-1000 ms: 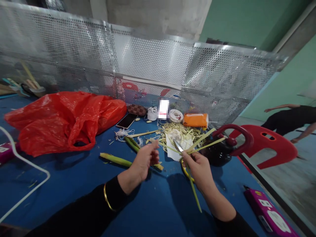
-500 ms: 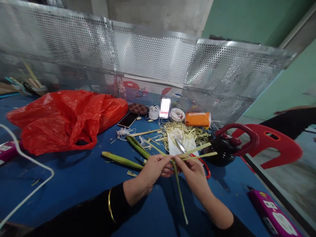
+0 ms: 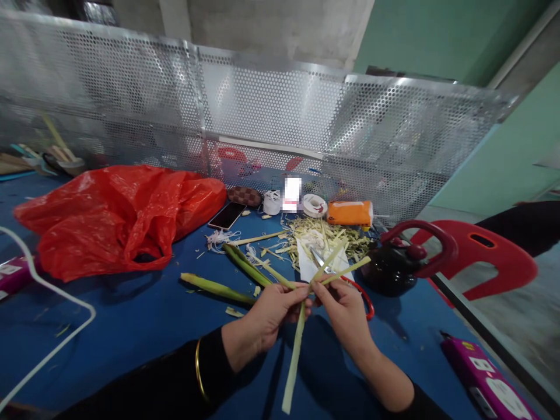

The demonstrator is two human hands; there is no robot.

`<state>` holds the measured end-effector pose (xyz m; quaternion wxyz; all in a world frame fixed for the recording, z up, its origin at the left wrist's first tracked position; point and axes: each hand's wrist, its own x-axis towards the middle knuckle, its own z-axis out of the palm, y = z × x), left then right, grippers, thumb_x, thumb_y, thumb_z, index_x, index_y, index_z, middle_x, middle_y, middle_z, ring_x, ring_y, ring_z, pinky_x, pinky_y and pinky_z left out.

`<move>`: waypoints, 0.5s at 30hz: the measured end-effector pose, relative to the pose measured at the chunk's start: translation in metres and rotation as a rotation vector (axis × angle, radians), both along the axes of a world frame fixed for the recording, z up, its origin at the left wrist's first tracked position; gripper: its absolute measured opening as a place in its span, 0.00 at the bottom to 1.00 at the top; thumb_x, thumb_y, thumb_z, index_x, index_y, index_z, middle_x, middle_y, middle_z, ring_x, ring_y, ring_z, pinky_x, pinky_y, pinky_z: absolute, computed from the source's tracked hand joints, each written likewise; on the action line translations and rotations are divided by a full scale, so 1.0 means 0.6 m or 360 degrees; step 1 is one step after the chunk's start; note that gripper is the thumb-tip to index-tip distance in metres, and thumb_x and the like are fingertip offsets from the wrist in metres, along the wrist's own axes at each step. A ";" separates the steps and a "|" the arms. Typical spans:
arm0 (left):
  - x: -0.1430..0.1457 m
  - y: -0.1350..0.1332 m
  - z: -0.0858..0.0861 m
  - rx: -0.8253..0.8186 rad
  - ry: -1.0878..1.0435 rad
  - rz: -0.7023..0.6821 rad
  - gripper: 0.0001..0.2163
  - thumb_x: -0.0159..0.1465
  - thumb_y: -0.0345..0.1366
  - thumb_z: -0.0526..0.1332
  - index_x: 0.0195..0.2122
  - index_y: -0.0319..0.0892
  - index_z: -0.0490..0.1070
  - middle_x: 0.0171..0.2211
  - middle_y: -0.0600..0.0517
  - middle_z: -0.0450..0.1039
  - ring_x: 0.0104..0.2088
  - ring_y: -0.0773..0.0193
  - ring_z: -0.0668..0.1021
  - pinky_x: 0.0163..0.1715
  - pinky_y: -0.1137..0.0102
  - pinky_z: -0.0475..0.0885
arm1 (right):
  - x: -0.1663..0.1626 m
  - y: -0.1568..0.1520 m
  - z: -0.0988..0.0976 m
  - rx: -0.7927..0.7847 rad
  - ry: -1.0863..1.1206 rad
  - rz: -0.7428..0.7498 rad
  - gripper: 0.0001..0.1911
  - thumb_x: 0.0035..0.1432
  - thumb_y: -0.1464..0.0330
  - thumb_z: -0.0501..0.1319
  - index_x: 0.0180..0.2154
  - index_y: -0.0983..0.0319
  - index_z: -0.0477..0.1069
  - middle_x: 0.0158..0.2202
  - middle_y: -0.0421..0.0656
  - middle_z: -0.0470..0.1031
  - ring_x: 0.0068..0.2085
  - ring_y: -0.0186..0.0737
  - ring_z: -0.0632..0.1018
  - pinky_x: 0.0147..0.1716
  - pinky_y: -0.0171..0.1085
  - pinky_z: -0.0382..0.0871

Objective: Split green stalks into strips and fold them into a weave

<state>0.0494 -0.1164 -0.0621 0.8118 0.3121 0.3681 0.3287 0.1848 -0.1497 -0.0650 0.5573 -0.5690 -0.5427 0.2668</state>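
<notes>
Several pale green leaf strips (image 3: 296, 356) cross between my hands above the blue table. My left hand (image 3: 273, 309) pinches them from the left, thumb on top. From the right, my right hand (image 3: 343, 312) grips the same crossing with thumb and forefinger. One strip hangs down toward me, and two others stick out to the upper right. Red-handled scissors (image 3: 363, 294) lie on white paper (image 3: 308, 268) just behind my right hand, their handles partly hidden by it. Two thick green stalks (image 3: 214, 287) (image 3: 245, 265) rest beyond my left hand.
A pile of leaf scraps (image 3: 345, 233) lies behind the paper. To the left are a red plastic bag (image 3: 109, 210), a phone (image 3: 227, 216) and a white cable (image 3: 52, 291). A dark kettle (image 3: 389, 268) and a purple power strip (image 3: 485, 379) stand on the right. A perforated metal screen (image 3: 271, 99) borders the back.
The hanging strip has swung to the left and now shows its broad, pale face. The two upper-right strips point more steeply upward. Both hands stay at the crossing.
</notes>
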 end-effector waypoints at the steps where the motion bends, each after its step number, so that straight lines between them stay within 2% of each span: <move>1: 0.001 -0.001 0.001 -0.0025 -0.0007 0.0001 0.07 0.56 0.33 0.67 0.33 0.34 0.75 0.21 0.53 0.73 0.19 0.72 0.73 0.25 0.77 0.70 | 0.000 -0.001 0.000 0.0009 0.0066 -0.0017 0.12 0.55 0.60 0.63 0.28 0.63 0.73 0.26 0.43 0.74 0.25 0.38 0.74 0.25 0.35 0.69; 4: -0.001 -0.002 0.006 -0.0090 -0.0015 -0.0022 0.06 0.58 0.32 0.65 0.35 0.35 0.74 0.24 0.52 0.75 0.21 0.72 0.75 0.25 0.78 0.70 | 0.001 -0.005 0.006 0.0041 0.0185 -0.0031 0.10 0.54 0.61 0.64 0.29 0.62 0.71 0.23 0.40 0.72 0.23 0.36 0.72 0.24 0.34 0.68; 7: -0.007 0.007 0.014 -0.0141 -0.0068 0.0047 0.04 0.60 0.31 0.63 0.35 0.35 0.73 0.24 0.52 0.74 0.21 0.72 0.76 0.23 0.79 0.71 | 0.007 -0.008 0.020 0.0092 0.0087 0.0128 0.08 0.57 0.63 0.62 0.30 0.61 0.71 0.21 0.39 0.71 0.23 0.36 0.73 0.23 0.34 0.68; 11: -0.021 0.025 0.034 -0.0312 -0.0211 0.0086 0.02 0.62 0.29 0.60 0.34 0.36 0.71 0.18 0.58 0.68 0.14 0.75 0.70 0.18 0.79 0.70 | 0.031 -0.004 0.037 0.0308 -0.0509 0.0444 0.07 0.60 0.67 0.58 0.33 0.60 0.74 0.26 0.42 0.75 0.28 0.38 0.76 0.29 0.35 0.69; 15: -0.031 0.031 0.055 -0.0457 -0.0393 -0.0022 0.03 0.64 0.30 0.59 0.34 0.37 0.70 0.19 0.57 0.69 0.15 0.74 0.71 0.16 0.80 0.69 | 0.054 0.004 0.033 0.0487 -0.1256 0.0575 0.12 0.62 0.70 0.54 0.42 0.59 0.76 0.36 0.47 0.78 0.35 0.40 0.77 0.35 0.36 0.69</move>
